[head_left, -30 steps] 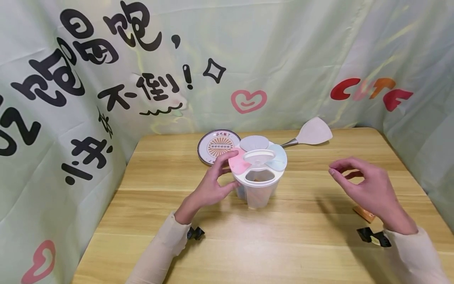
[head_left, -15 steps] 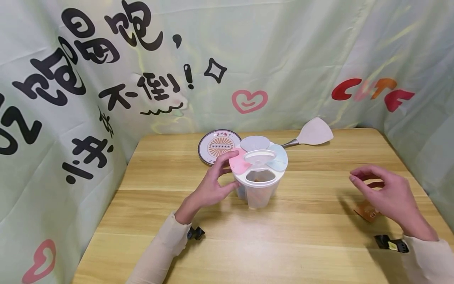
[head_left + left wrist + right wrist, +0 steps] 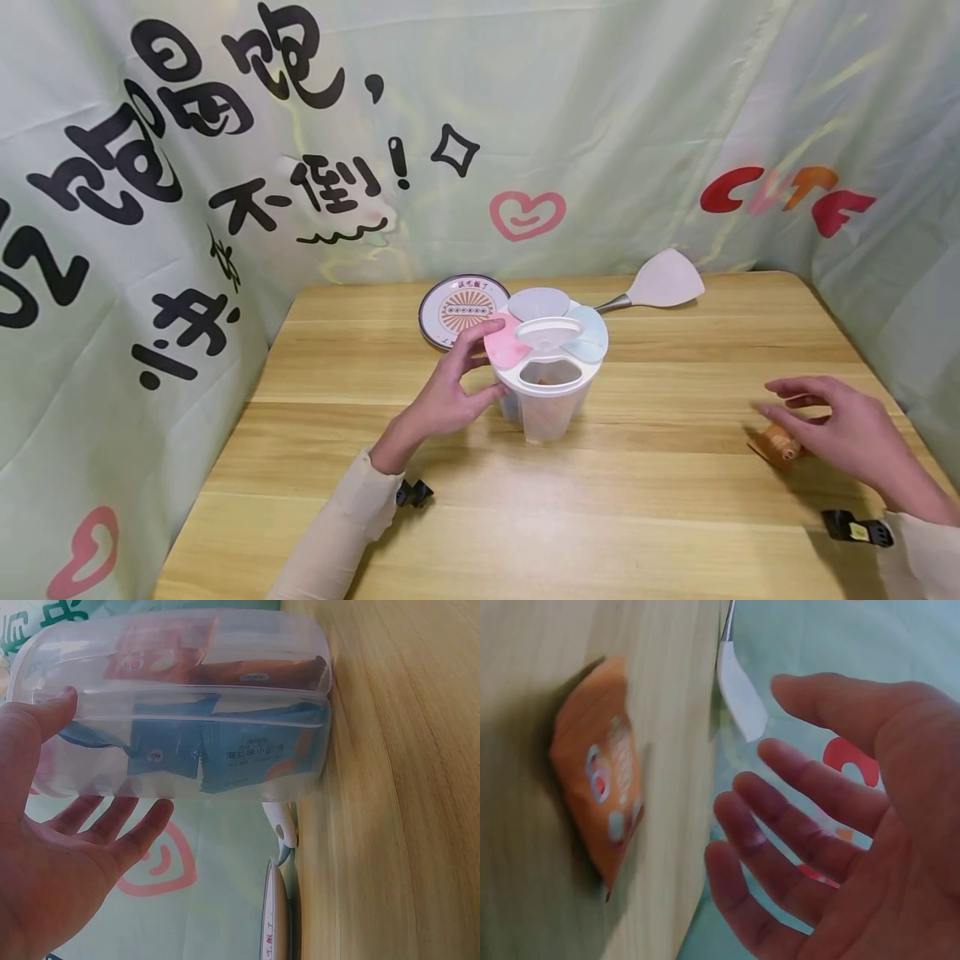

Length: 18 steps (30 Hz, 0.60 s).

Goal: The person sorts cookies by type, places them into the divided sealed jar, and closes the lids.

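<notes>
My left hand [image 3: 444, 398] holds the side of a clear plastic storage container [image 3: 546, 417] standing upright on the table. Its lid has pink [image 3: 504, 343], greyish and pale blue flaps shut, while the front flap [image 3: 550, 333] is tipped up over an opening. Through the wall in the left wrist view, blue snack packets [image 3: 247, 754] and reddish-orange ones [image 3: 157, 664] show inside. At the right, my right hand [image 3: 847, 427] hovers with fingers loosely bent over an orange snack packet [image 3: 780, 444]. A gap separates the fingers [image 3: 739, 814] from the packet in the right wrist view.
Behind the container lies a round patterned plate [image 3: 465, 310]. A white-bladed spatula [image 3: 667, 282] rests near the table's back edge, its handle partly hidden by the container. Printed cloth [image 3: 600, 125] hangs behind and beside the wooden table [image 3: 637, 517].
My right hand has moved to the right and lower, from beside the container side of the orange packet to just over it. The left hand and container have stayed put.
</notes>
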### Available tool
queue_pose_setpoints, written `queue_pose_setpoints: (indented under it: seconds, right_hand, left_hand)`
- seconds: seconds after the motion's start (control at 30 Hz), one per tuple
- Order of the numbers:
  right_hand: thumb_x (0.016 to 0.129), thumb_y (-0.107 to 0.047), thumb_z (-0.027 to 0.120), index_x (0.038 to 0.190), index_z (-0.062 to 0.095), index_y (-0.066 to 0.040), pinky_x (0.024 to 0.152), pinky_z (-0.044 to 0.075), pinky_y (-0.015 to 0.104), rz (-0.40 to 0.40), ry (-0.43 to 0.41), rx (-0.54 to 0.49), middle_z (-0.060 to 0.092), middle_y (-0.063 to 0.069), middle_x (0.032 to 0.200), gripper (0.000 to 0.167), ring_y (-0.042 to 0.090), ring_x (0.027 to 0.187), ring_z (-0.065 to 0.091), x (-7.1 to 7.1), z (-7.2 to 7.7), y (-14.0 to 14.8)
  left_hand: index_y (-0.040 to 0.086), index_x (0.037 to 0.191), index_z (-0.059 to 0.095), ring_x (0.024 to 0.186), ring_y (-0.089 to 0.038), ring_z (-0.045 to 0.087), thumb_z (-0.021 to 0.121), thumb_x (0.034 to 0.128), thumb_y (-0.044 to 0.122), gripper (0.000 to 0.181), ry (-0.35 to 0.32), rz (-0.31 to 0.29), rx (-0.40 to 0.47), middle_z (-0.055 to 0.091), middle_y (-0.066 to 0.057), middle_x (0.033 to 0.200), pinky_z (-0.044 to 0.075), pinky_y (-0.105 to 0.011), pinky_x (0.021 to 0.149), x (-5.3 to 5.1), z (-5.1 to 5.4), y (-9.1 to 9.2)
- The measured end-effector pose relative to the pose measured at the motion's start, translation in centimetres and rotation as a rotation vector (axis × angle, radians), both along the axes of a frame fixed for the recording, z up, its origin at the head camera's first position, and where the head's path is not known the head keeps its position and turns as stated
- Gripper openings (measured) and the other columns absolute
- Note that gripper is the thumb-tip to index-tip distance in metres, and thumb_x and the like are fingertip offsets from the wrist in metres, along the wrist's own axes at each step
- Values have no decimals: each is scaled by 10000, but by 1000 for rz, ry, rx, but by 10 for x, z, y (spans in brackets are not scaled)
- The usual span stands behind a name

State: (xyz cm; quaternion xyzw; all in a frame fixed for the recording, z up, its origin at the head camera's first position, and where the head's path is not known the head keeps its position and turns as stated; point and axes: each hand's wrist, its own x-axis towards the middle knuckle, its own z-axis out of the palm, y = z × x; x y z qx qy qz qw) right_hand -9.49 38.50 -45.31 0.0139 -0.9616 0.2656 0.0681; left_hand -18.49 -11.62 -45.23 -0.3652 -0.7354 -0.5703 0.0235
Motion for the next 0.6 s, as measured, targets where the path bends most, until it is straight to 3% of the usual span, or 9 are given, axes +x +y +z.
queue_pose_setpoints:
  seconds: [0.1, 0.17, 0.27, 0.47, 0.6]
  right_hand:
    - [926, -265, 893, 1204, 772, 31, 578, 469, 152, -2, -24, 41, 749, 346, 1207, 424, -149, 828, 606, 1, -3, 6]
    - [925, -294, 892, 1210, 764, 55, 595, 481, 202, -4, -52, 67, 742, 358, 1216, 469, 97, 851, 732, 1, -4, 9]
    - [933, -324, 881, 1229, 738, 106, 606, 521, 281, -4, -107, 92, 734, 384, 1203, 541, 439, 893, 748, 2, -5, 13]
    - [975, -363, 839, 1293, 655, 189, 709, 629, 566, 16, -255, 121, 721, 396, 1141, 663, 448, 889, 765, 2, -7, 21]
    - [961, -303, 858, 1263, 651, 212, 738, 633, 588, 37, -276, 131, 731, 389, 1114, 633, 454, 898, 759, 3, -9, 23]
  left_hand:
    - [81, 1600, 393, 1405, -393, 607, 818, 898, -95, 840, 3, 3, -2, 445, -151, 1685, 594, -544, 1140, 0, 0, 0]
    - [80, 1601, 393, 1403, -392, 609, 820, 897, -94, 842, 5, 2, -2, 445, -151, 1686, 598, -532, 1139, 0, 0, 0]
    - [84, 1604, 393, 1399, -386, 610, 820, 898, -90, 843, 6, 1, -3, 442, -147, 1689, 603, -511, 1137, 0, 1, 0]
    - [88, 1605, 391, 1392, -378, 611, 820, 899, -93, 846, 5, -2, 2, 442, -139, 1690, 607, -504, 1134, 1, 2, 1]
    - [85, 1603, 391, 1392, -385, 611, 817, 900, -93, 841, 0, 1, 3, 443, -144, 1687, 603, -526, 1133, 1, 2, 1]
